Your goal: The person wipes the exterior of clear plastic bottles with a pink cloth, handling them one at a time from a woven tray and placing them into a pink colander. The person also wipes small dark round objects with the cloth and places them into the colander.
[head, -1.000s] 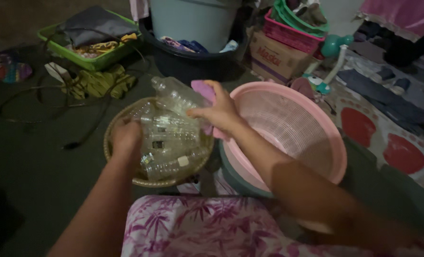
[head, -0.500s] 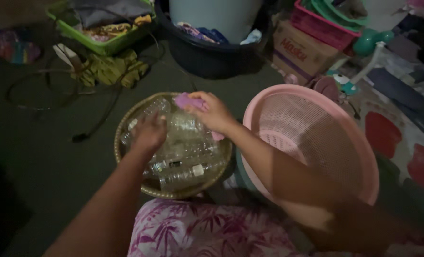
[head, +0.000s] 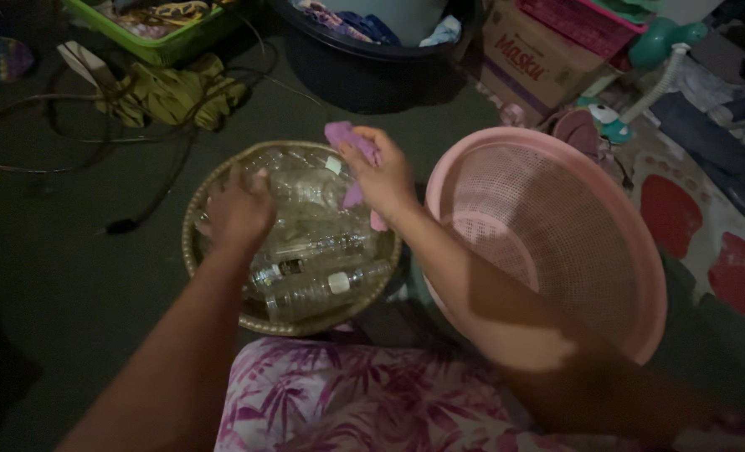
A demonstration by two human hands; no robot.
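Dim floor all around, cables snaking off at the upper left of the frame, a green crate [head: 159, 42] up top, and dead centre sits a round woven basket [head: 213, 188] heaped with clear plastic bottles [head: 314, 247]. Left hand [head: 237, 209] is pressed down flat on the pile, fingers curled over a bottle, steadying rather than lifting. Right hand [head: 385, 176] is clenched around a pink cloth [head: 343, 138], bunched against the bottles at the upper middle. Those bottles look light, slick and easily dented, so best gripped round the body. To the right, a pink mesh tub [head: 632, 243] tilts, with nothing visible in it
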